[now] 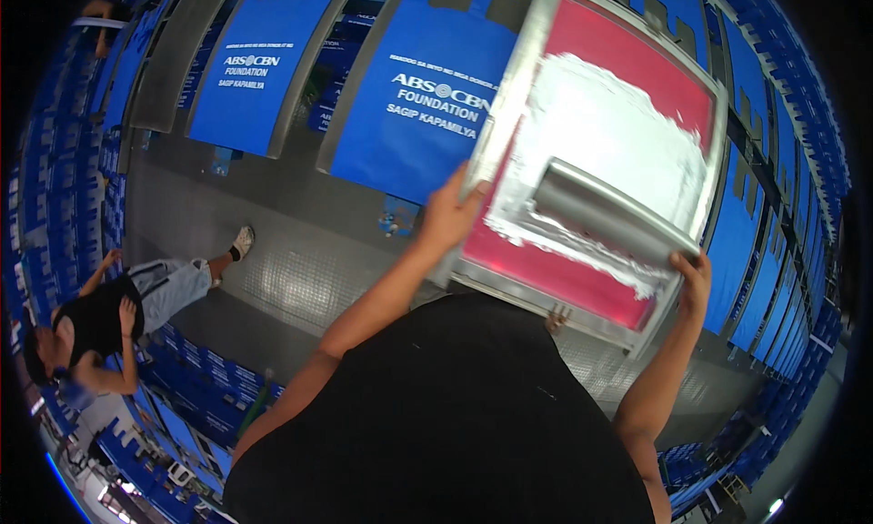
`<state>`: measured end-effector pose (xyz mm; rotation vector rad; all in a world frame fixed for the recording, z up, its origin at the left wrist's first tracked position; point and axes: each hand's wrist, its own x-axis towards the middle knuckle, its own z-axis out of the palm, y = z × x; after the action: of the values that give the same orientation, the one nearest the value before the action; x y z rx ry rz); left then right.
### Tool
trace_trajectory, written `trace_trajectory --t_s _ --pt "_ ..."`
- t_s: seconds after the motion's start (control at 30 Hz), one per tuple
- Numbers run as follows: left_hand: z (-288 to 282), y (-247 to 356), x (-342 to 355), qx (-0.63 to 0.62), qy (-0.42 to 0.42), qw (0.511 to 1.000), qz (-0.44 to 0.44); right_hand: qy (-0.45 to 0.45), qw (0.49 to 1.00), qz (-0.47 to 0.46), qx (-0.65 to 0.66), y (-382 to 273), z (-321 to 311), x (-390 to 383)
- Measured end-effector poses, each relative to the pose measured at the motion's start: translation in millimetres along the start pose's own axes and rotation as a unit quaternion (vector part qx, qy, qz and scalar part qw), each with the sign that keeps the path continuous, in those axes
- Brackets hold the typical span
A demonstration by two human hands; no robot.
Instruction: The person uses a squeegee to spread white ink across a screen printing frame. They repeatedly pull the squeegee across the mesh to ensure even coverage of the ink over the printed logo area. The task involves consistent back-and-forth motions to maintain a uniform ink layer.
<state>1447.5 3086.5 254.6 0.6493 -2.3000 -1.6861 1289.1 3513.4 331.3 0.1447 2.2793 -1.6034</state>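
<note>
I hold a screen printing frame with a metal rim and red mesh, tilted in front of me. Thick white ink is smeared over much of the mesh. Inside the frame, a grey metal squeegee lies slantwise across the lower part of the ink. My left hand is closed around the frame's left side. On the right side, my right hand grips the rim close to the squeegee's end. Just left of the frame lies a blue bag with white print, partly covered by it.
More printed blue bags lie on boards in a row to the left, and others continue at right. A grey textured metal floor runs between the rows. Another person in a dark top stands at lower left.
</note>
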Motion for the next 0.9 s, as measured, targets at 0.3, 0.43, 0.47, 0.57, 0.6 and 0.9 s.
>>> trace_trajectory --t_s 0.3,0.43,0.47,0.57,0.6,0.9 --pt "142 30 -26 0.068 0.003 0.997 -0.038 -0.016 0.998 0.024 0.052 93 -120 25" --pt "154 15 -39 0.039 0.027 0.997 -0.053 -0.035 0.998 0.021 0.038 116 -134 43" --pt "156 6 -44 0.026 0.024 0.998 -0.055 -0.026 0.999 0.025 0.013 123 -139 49" --pt "161 26 -54 0.017 0.034 0.996 -0.075 -0.080 0.995 0.010 0.066 110 -137 45" --pt "161 31 -55 0.013 0.038 0.996 -0.082 -0.089 0.993 0.002 0.079 111 -138 46" --pt "170 19 -51 0.055 0.014 0.996 -0.071 -0.067 0.994 -0.007 0.083 123 -145 48"
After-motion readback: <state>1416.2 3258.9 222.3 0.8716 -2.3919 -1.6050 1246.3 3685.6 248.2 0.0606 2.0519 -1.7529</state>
